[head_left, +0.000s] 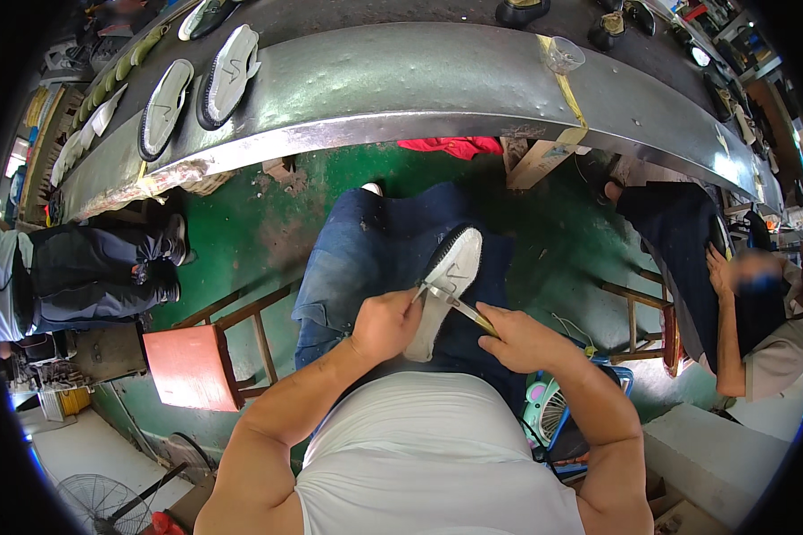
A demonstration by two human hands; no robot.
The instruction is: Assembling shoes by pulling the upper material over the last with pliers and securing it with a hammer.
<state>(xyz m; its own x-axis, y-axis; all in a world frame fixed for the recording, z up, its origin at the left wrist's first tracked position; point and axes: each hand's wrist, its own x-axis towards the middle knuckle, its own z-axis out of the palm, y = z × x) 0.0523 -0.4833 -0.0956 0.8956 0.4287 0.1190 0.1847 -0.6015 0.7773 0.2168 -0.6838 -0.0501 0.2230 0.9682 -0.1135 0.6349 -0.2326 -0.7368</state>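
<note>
A white shoe with a dark sole rim [446, 276] lies sole-side up on my lap, over my blue jeans. My left hand [385, 323] is closed around the shoe's near end and holds it steady. My right hand [519, 337] grips a thin metal tool [459, 306] with a yellowish handle. The tool's tip rests against the white sole near its middle. Both hands sit close together just above my white shirt.
A long metal conveyor table [401, 98] curves across the top, carrying more white shoes [227, 76] and a clear plastic cup [564, 53]. A red stool [192, 366] stands at my left. Seated people are on both sides, and a small fan [549, 410] is by my right elbow.
</note>
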